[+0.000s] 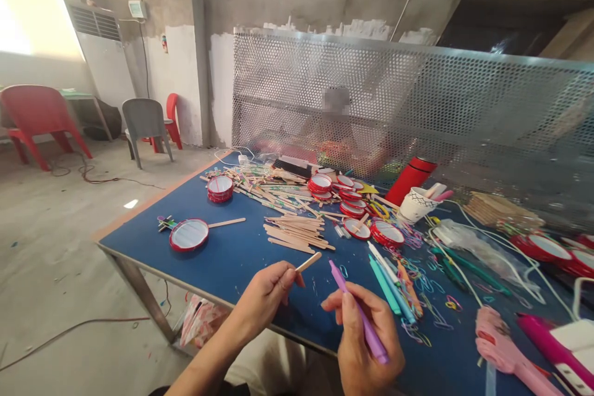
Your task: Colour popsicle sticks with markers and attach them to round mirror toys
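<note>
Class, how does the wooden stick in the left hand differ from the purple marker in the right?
The wooden stick is pale tan; the marker is purple. The stick looks thin, the marker thicker. In the picture, the stick slants up rightward, the marker up leftward. Both are long, narrow and hand-held.

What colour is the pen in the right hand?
Purple; the pen in the right hand shows best in the head view.

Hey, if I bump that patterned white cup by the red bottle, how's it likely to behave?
The white cup may tip easily, since long items poke out above its rim. It looks like thin paper, so it could dent if squeezed hard. The red bottle close behind might check a tip backward.
</note>
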Demonstrator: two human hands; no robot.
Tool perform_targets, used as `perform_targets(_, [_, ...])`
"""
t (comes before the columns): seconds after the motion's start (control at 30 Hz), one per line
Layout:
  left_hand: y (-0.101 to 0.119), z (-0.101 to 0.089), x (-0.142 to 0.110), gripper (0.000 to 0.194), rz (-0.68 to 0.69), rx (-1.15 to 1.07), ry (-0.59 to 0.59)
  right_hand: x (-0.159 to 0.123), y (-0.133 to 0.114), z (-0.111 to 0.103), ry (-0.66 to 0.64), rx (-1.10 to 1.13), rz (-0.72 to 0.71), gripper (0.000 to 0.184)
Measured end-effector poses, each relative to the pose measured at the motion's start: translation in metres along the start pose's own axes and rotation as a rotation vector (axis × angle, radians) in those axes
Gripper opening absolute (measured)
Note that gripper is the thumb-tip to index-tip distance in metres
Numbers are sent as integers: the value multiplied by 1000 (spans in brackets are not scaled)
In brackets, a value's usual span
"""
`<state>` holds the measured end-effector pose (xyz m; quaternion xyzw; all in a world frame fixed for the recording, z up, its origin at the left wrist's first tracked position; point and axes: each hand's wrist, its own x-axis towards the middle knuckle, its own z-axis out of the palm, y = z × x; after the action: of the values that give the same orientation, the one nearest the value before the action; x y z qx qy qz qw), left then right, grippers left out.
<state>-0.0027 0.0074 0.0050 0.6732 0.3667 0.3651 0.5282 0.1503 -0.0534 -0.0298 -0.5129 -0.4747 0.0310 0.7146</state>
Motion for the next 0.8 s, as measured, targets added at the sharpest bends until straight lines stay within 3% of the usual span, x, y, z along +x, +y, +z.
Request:
perform_targets(0.33, [-6,1,-4,42,-55,-73,38,1,-2,0,36,12,55,19])
perform_targets(0.8, [-5,3,-6,28,-18,86,8,-1,1,-1,17,27,45,19])
